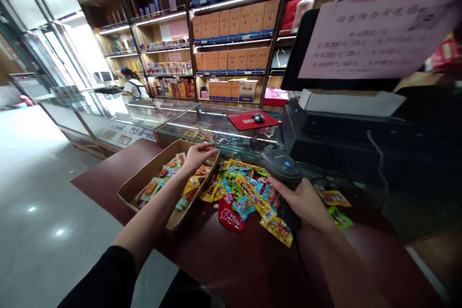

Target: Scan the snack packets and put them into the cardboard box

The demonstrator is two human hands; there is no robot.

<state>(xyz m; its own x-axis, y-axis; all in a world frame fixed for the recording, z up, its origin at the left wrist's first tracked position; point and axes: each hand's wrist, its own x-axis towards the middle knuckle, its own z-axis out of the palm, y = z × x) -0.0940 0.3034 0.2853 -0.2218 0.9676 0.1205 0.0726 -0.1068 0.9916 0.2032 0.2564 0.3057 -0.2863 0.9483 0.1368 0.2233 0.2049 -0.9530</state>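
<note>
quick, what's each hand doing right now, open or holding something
Left hand: over the cardboard box, no item visible in it; whether it grips anything cannot be told.
Right hand: closed around the handheld scanner.

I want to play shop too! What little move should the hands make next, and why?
Perhaps the left hand should reach for the long yellow plastic packet: no packet shows in its grasp by the brown cardboard box, while the right hand grips a black plastic scanner near that packet.
</note>
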